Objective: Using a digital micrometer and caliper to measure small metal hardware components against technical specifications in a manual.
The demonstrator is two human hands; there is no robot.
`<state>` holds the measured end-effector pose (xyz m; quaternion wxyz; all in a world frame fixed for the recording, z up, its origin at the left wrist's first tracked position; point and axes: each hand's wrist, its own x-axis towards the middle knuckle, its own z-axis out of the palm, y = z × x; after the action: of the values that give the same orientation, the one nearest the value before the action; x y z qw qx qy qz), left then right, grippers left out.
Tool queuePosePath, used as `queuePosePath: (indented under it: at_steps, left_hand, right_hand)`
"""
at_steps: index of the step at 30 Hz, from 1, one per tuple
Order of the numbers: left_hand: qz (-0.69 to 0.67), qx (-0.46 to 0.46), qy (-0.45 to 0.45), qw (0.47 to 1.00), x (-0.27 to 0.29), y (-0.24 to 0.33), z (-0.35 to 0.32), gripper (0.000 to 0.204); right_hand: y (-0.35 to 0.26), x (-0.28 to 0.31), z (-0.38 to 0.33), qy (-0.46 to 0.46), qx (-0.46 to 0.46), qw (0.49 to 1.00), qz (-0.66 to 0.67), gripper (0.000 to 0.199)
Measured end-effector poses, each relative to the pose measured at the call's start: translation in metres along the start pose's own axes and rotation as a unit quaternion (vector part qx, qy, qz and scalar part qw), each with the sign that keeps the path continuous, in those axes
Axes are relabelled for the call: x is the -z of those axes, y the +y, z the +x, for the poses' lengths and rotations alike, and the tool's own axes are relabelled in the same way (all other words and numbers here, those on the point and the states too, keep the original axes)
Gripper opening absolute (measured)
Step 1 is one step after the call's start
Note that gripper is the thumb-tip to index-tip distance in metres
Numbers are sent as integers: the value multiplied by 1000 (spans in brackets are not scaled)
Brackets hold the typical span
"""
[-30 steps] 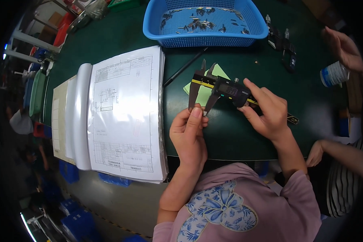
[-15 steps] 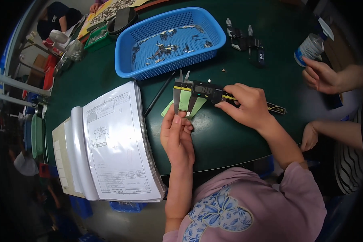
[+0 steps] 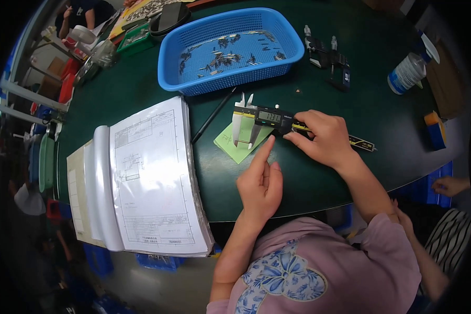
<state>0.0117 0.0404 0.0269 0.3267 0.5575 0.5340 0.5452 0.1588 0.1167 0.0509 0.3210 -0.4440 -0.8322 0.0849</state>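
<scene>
My right hand [image 3: 322,140] grips a digital caliper [image 3: 277,120] by its slider, just right of the display. The caliper's silver jaws hang over a green sticky note [image 3: 234,145] on the dark green table. My left hand [image 3: 260,180] is below the caliper with its forefinger stretched up toward the jaws; it holds nothing that I can see. Whether a small part sits between the jaws is too small to tell.
A blue basket [image 3: 230,49] with several small metal parts stands behind the caliper. An open binder with a drawing sheet [image 3: 146,178] lies at the left. A black pen [image 3: 212,116], a second gauge [image 3: 329,60], a white bottle [image 3: 408,70]. Another person's hand [image 3: 450,184] at the right.
My left hand has dropped back from the caliper jaws and now points with one finger. The view has shifted, so the table's things sit differently in the frame.
</scene>
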Motion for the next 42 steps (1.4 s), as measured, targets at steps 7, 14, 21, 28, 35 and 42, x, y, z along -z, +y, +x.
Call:
queuePosePath:
  at_steps: [7,14,21,28,35,42]
  left_hand:
    - [-69,26,0,997,1,2,-5,28]
    - [-200,64,73,975,12,3,-16,35]
    - [-231,104,63,965,101,66,-23,51]
    - [457,212,140,852,205,12,23,42]
    - [547,51,143,823,187,-9,22,26]
    - [488,23,128,863,150,7,-11,24]
  right_hand:
    - [-8,0,-1,-30,-32,999,21,26]
    - [-19,-6,1,-127,-45,991,25,23]
    - [-21,-6,0,-140,-50,989,23,23]
    - [-24,-9,-1,-135,-53,989,36,22]
    - [-17,-7,0,-150,-60,986,30,23]
    - [-15,-11,-1,-151,-76,985,33,22]
